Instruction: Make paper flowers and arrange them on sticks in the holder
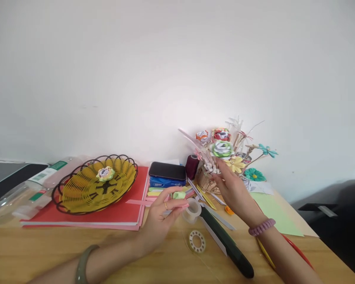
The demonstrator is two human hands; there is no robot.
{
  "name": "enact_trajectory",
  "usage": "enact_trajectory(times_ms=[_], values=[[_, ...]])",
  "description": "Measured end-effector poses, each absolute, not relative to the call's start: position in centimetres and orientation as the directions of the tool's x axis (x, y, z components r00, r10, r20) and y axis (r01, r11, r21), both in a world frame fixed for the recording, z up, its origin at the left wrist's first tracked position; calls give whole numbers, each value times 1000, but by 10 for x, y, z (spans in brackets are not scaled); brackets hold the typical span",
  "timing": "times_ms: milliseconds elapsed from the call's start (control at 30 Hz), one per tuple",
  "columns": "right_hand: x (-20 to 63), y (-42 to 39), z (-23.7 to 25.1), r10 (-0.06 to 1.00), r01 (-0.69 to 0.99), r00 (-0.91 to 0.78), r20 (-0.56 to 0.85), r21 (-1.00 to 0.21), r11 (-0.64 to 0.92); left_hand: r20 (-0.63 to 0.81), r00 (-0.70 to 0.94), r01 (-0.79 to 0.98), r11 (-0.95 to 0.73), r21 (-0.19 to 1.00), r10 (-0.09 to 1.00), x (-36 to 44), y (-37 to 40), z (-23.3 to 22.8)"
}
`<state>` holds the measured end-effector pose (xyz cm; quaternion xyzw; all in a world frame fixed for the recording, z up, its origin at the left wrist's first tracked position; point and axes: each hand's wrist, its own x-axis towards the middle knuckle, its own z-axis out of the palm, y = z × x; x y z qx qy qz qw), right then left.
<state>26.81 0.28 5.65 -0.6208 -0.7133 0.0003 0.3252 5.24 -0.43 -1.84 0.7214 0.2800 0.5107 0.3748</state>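
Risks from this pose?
1. Right hand reaches into the crowded paper flowers; it could knock the bunch over.
2. Left hand pinches a pink strip beside the tape roll; the strip could crease.
3. Right forearm might sweep the dark tool off the table.

Two tape rolls [193, 210] [197, 241], one wire basket [65, 197], one phone [167, 170], one thread spool [192, 166].

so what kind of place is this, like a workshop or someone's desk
Most likely a home or office craft desk set against a plain wall, not a workshop. On the wooden table stand a bunch of paper flowers, tape rolls and a yellow basket on a stack of coloured paper.
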Motion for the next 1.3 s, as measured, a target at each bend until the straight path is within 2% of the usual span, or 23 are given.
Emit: enact_trajectory(times_ms=[100,233,300,500,700,833,1033,1300], values=[[281,1,62,870,874,63,489,-448,189,498,330,24,-535,844,802,53,-4,-19],[289,0,70,857,748,246,453,-651,129,462,340,10,-494,869,819,54,-4,-18],[289,3,74,845,694,301,442,-709,124,454,344,3,-485,875,822,54,-3,-17],[279,17,86,865,619,277,418,-766,171,431,350,-3,-459,889,832,55,-1,-17],[272,30,103,904,338,258,342,-908,247,408,350,-31,-424,905,843,55,-2,-16],[272,41,105,914,310,260,312,-923,227,393,363,-63,-398,915,845,56,-2,-15],[273,36,103,918,323,282,280,-928,183,372,361,-7,-396,918,855,57,-3,-14],[277,9,99,942,378,247,226,-918,122,447,383,-36,-470,882,809,57,-1,-21]])
